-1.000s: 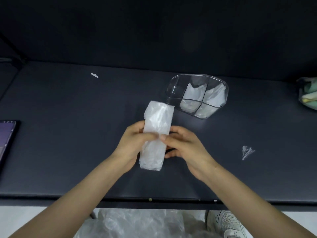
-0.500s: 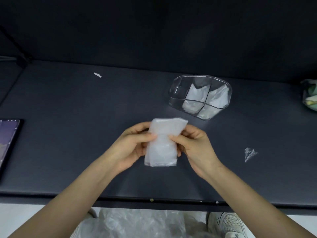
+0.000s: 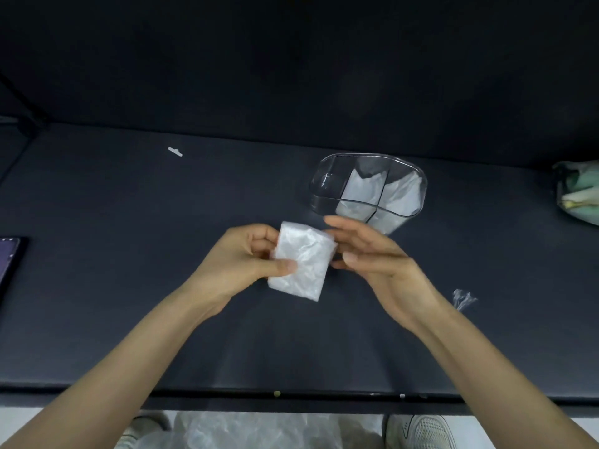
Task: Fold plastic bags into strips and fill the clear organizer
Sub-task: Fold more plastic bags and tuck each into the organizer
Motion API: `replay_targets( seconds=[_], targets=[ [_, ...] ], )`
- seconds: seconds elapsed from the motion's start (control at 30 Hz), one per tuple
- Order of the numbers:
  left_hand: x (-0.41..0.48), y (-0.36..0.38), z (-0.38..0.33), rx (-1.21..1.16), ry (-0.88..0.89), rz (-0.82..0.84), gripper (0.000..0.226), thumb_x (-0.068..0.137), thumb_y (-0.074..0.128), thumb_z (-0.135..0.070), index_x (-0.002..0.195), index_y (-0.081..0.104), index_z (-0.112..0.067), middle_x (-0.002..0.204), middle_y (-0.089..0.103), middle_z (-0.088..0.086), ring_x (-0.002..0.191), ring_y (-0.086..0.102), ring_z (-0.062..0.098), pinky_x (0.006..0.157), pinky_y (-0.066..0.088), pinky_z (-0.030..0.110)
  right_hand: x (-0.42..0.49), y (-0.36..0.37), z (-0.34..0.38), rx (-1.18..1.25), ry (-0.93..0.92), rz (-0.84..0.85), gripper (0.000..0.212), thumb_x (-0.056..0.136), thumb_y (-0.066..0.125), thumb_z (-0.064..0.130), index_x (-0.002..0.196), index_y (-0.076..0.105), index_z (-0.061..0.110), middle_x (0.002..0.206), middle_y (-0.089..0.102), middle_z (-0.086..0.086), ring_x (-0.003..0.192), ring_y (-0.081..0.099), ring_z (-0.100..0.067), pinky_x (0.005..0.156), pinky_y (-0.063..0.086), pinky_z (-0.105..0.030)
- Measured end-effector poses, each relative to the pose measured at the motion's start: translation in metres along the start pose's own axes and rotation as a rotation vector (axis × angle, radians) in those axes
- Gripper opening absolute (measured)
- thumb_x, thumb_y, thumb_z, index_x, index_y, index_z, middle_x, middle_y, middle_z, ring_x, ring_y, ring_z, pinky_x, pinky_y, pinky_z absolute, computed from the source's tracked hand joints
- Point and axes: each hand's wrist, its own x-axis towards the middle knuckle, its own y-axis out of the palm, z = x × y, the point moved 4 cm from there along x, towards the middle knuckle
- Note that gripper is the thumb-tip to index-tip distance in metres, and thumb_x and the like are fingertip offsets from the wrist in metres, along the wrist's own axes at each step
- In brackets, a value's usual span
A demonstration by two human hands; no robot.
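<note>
A: Taking the clear organizer on the dark table as landmark, what is entered first?

B: Item 1, folded plastic bag: white, crumpled, a short thick rectangle, held above the table just nearer the person than the organizer and to its left.

A: Grip?

B: Left hand: pinching the bag's left edge, thumb pressed on the front, fingers curled behind. Right hand: fingers straight and loosely spread at the bag's right edge, their tips crossing the organizer's near wall in view. It is blurred, so contact cannot be told.

A: Organizer contents?

B: Item 2, two stored bags: one in the middle compartment, one in the right, both standing on end.

A: Sundries?

B: Plastic scrap, right of the organizer and nearer the person. Small white piece, well to its left. Dark screen, far left at the frame edge. Greenish bundle, far right. Loose plastic and a shoe, below the table's near edge.
</note>
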Motion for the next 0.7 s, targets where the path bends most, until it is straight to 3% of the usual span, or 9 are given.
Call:
replay_targets(
  seconds=[0.1, 0.17, 0.23, 0.3, 0.37, 0.4, 0.47, 0.57, 0.7],
  targets=[
    [0.007, 0.006, -0.008, 0.06, 0.063, -0.009, 0.023, 0.073, 0.079, 0.0, 0.091, 0.068, -0.008, 0.088, 0.075, 0.006, 0.083, 0.069, 0.023, 0.078, 0.055, 0.034, 0.001, -0.002, 0.01, -0.347, -0.041, -0.235, 0.024, 0.08, 0.076, 0.015, 0.103, 0.07, 0.018, 0.09, 0.07, 0.007, 0.08, 0.062, 0.002, 0.076, 0.046, -0.016],
    [0.012, 0.011, -0.013, 0.09, 0.08, 0.031, 0.024, 0.073, 0.08, -0.001, 0.092, 0.068, -0.01, 0.088, 0.074, 0.004, 0.083, 0.067, 0.018, 0.077, 0.054, 0.031, 0.002, -0.001, 0.017, -0.553, -0.095, -0.33, 0.004, 0.083, 0.072, 0.012, 0.084, 0.073, 0.016, 0.066, 0.064, 0.015, 0.06, 0.053, 0.004, 0.061, 0.04, -0.011],
    [0.021, 0.013, -0.018, 0.073, 0.084, 0.077, 0.032, 0.07, 0.085, -0.008, 0.095, 0.068, -0.017, 0.095, 0.073, -0.003, 0.091, 0.065, 0.011, 0.081, 0.053, 0.026, -0.002, -0.01, 0.021, -0.608, -0.104, -0.386, 0.007, 0.083, 0.07, 0.012, 0.078, 0.073, 0.015, 0.056, 0.057, 0.019, 0.052, 0.047, 0.002, 0.054, 0.034, -0.011],
    [0.039, 0.007, -0.022, 0.101, 0.105, 0.014, 0.043, 0.068, 0.085, -0.017, 0.104, 0.065, -0.027, 0.114, 0.065, -0.009, 0.111, 0.058, 0.007, 0.093, 0.047, 0.024, -0.007, -0.025, 0.03, -0.586, -0.096, -0.453, 0.008, 0.082, 0.071, 0.013, 0.076, 0.073, 0.017, 0.057, 0.058, 0.014, 0.053, 0.046, 0.001, 0.055, 0.035, -0.014],
    [0.064, 0.003, -0.03, 0.323, 0.157, -0.097, 0.059, 0.071, 0.085, -0.02, 0.121, 0.057, -0.031, 0.133, 0.049, -0.008, 0.127, 0.045, 0.011, 0.105, 0.039, 0.028, -0.01, -0.042, 0.042, -0.497, -0.096, -0.537, 0.009, 0.082, 0.072, 0.01, 0.074, 0.071, 0.015, 0.067, 0.063, -0.003, 0.062, 0.05, -0.005, 0.06, 0.039, -0.022],
    [0.076, 0.004, -0.036, 0.441, 0.179, -0.101, 0.072, 0.07, 0.085, -0.023, 0.132, 0.051, -0.031, 0.141, 0.041, -0.006, 0.133, 0.038, 0.015, 0.111, 0.034, 0.033, -0.01, -0.051, 0.05, -0.443, -0.107, -0.572, 0.012, 0.082, 0.07, 0.006, 0.072, 0.069, 0.013, 0.07, 0.064, -0.01, 0.065, 0.052, -0.009, 0.062, 0.04, -0.025],
    [0.097, 0.016, -0.044, 0.583, 0.178, -0.014, 0.096, 0.067, 0.087, -0.028, 0.147, 0.034, -0.029, 0.155, 0.023, -0.005, 0.143, 0.022, 0.02, 0.118, 0.021, 0.036, -0.01, -0.067, 0.065, -0.376, -0.121, -0.634, 0.018, 0.083, 0.067, 0.0, 0.071, 0.064, 0.014, 0.069, 0.064, -0.006, 0.064, 0.054, -0.008, 0.06, 0.041, -0.021],
    [0.119, 0.036, -0.048, 0.656, 0.166, 0.143, 0.114, 0.066, 0.087, -0.03, 0.154, 0.014, -0.03, 0.161, 0.004, -0.01, 0.147, 0.006, 0.016, 0.117, 0.012, 0.03, -0.008, -0.088, 0.084, -0.337, -0.114, -0.739, 0.022, 0.083, 0.063, 0.0, 0.071, 0.062, 0.018, 0.066, 0.064, 0.005, 0.06, 0.055, -0.005, 0.054, 0.041, -0.019],
    [0.128, 0.049, -0.046, 0.64, 0.213, 0.151, 0.114, 0.067, 0.087, -0.03, 0.154, 0.014, -0.024, 0.159, 0.011, -0.01, 0.144, 0.017, 0.014, 0.114, 0.019, 0.023, 0.004, -0.108, 0.097, -0.276, -0.074, -0.838, 0.019, 0.079, 0.062, -0.001, 0.074, 0.062, 0.017, 0.066, 0.062, 0.002, 0.055, 0.053, -0.009, 0.049, 0.039, -0.022]
  ],
)
